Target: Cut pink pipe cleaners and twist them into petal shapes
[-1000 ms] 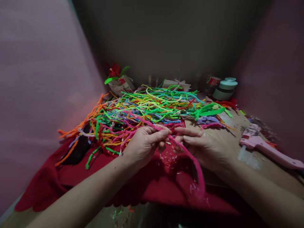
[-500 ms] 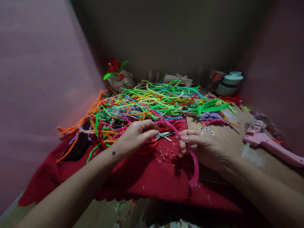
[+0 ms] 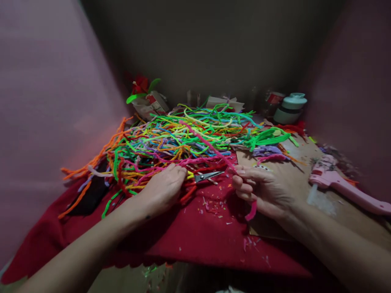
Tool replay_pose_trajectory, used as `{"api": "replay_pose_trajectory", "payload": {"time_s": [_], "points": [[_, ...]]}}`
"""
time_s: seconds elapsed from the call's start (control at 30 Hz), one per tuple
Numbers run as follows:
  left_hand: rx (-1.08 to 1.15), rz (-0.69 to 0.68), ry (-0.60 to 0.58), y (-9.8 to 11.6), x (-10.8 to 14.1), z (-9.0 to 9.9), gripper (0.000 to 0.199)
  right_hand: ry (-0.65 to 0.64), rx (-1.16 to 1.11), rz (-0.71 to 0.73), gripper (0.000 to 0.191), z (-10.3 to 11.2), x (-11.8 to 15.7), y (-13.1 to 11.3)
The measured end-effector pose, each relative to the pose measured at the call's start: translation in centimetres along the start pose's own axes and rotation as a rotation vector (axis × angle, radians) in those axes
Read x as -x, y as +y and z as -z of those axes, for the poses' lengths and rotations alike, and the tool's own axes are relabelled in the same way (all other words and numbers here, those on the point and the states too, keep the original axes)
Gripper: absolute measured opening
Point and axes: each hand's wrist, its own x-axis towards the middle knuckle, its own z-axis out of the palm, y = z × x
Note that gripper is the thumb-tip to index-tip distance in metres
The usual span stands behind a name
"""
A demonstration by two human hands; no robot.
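My right hand (image 3: pixel 261 189) is closed in a pinch on a pink pipe cleaner (image 3: pixel 210 147). One length of it slants up to the left across the pile, and a short curled end hangs below my palm. My left hand (image 3: pixel 166 187) is closed at the handles of a pair of scissors (image 3: pixel 209 176) with red and yellow grips; its fingertips are partly hidden. The blades point right, towards the pink pipe cleaner, and look apart from it. Behind both hands lies a tangled pile of colourful pipe cleaners (image 3: pixel 171 138).
A pink glue gun (image 3: pixel 345 183) lies on a brown board (image 3: pixel 293 215) at the right. Colourful scraps dot the red cloth (image 3: pixel 195 232). Farther back stand a lidded bottle (image 3: pixel 291 108) and a red flower (image 3: pixel 141 85) with green leaves.
My left hand has moved down and left and closed at the scissors' handles, where yellow now shows. My right hand still pinches the pink pipe cleaner, whose lower end hangs shorter. The view shifts slightly.
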Motion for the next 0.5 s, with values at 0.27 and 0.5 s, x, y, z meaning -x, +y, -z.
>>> {"api": "replay_pose_trajectory", "payload": {"time_s": [0.27,0.5], "points": [[-0.055,-0.067,0.110,-0.1,0.5,0.3,0.009,0.112,0.020,0.046,0.003,-0.2,-0.1,-0.5],[-0.139,0.033,0.079,2.0,0.3,1.8,0.016,0.118,0.239,0.113,0.020,-0.4,0.0,-0.1]]}}
